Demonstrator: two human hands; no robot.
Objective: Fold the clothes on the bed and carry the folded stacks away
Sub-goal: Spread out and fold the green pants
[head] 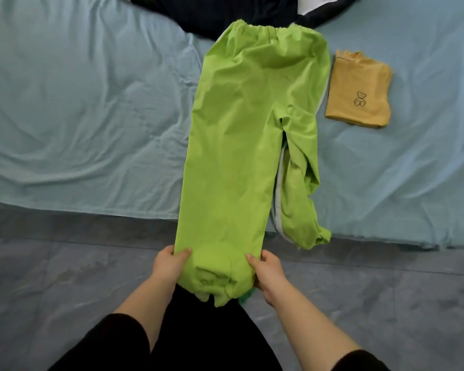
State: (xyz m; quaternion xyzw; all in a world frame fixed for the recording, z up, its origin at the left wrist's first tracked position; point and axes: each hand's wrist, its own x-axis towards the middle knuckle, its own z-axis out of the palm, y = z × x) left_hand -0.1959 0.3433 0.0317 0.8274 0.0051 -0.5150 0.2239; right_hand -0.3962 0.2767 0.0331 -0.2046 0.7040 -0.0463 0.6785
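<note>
A bed (78, 103) covered by a pale blue, creased sheet fills the upper part of the view. Its near edge runs across the frame, and in front of it lies a grey, mottled floor (51, 277).

The green trousers (239, 129) lie lengthwise on the sheet with the elastic waistband at the far end, where it overlaps a dark garment (212, 14). That garment is cut off by the top edge of the frame, so its kind is hard to tell; a white patch shows in it.

1 trouser leg stretches past the edge of the bed toward the person, and its bunched cuff hangs over the floor. The left hand (169, 266) grips the left side of that cuff with the thumb on top of the fabric. The right hand (268, 271) grips the right side in the same way. The cloth is gathered into folds between the 2 hands. The other leg lies crumpled on the sheet, and its end reaches the bed's near edge.

To the right of the trousers, near but apart from them, a folded yellow top (364, 76) rests flat on the sheet, with a small bear drawing (359, 99) on its upper face. Black sleeves (118, 336) cover both upper arms.
</note>
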